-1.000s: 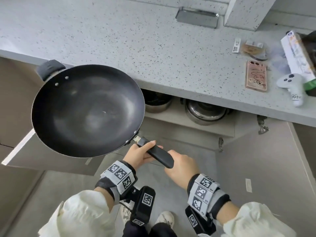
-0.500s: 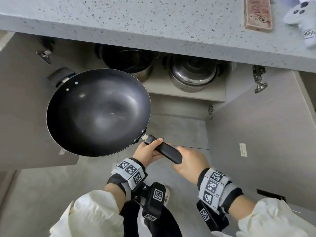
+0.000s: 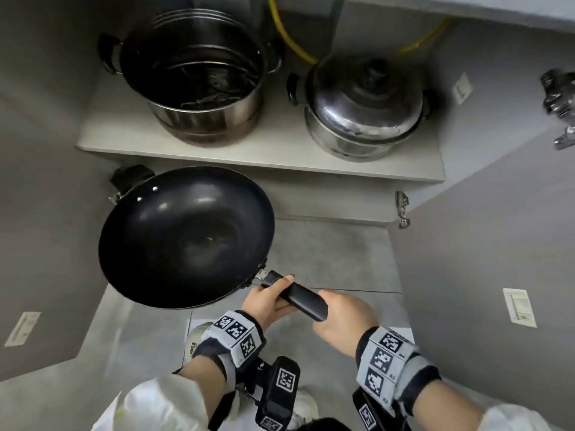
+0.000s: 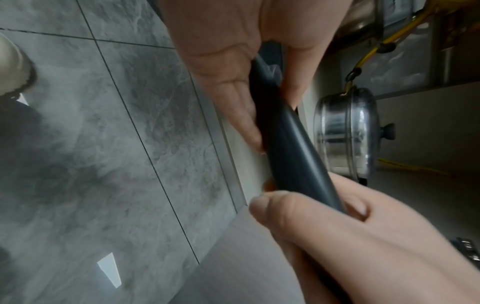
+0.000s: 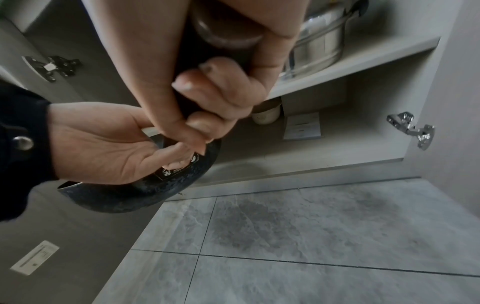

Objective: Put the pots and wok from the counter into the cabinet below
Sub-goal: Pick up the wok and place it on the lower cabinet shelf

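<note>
A black wok (image 3: 186,237) hangs level in front of the open cabinet, just below its shelf (image 3: 280,157). Both hands hold its long black handle (image 3: 295,295). My left hand (image 3: 267,301) grips the handle close to the pan, and my right hand (image 3: 339,315) wraps round its end. In the left wrist view the handle (image 4: 293,148) runs between both hands. The right wrist view shows the wok's underside (image 5: 155,189) near the lower compartment. On the shelf stand an open steel pot (image 3: 193,76) at the left and a lidded steel pot (image 3: 364,104) at the right.
Both cabinet doors stand open, with hinges (image 3: 403,209) on the right side. A yellow hose (image 3: 289,42) runs behind the pots. The lower compartment holds a white jar (image 5: 267,115) and a leaflet (image 5: 302,126) at the back. Grey floor tiles (image 5: 285,236) lie below.
The wok has come down from counter height to below the shelf and nearer the cabinet. My view has dropped with it, and the counter is out of sight. Both hands keep their grip.
</note>
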Demonstrator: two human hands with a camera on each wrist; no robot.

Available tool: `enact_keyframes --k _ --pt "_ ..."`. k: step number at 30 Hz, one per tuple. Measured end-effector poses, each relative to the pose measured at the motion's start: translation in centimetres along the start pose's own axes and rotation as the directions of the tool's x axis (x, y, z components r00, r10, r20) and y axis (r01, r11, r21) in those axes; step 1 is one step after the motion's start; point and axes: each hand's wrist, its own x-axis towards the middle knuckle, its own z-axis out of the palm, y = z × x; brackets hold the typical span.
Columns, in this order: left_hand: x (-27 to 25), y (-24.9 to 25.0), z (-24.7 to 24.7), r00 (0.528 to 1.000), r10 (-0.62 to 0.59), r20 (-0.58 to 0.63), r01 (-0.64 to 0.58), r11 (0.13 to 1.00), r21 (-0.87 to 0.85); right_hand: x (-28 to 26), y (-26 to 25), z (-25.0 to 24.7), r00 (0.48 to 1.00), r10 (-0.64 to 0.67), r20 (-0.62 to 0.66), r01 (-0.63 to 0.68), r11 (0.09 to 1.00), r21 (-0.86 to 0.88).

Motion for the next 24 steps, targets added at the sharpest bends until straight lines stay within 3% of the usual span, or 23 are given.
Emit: enact_keyframes --k 8,14,24 --pt "9.9 0.8 -1.3 0.999 0.037 -0.006 -0.037 0.999 -0.012 9.2 2.3 3.1 0.998 -0.022 -0.055 0.024 0.999 0.039" --pt "17.0 2.8 -1.5 0.985 0.166 0.055 -0.167 0.986 0.027 17.0 3.6 4.6 0.989 -0.044 -0.141 0.049 0.998 0.033" --pt "25.0 4.5 -1.0 0.962 0.233 0.14 -0.242 0.969 0.057 25.2 6.1 5.7 0.967 -0.043 -0.252 0.062 0.996 0.068"
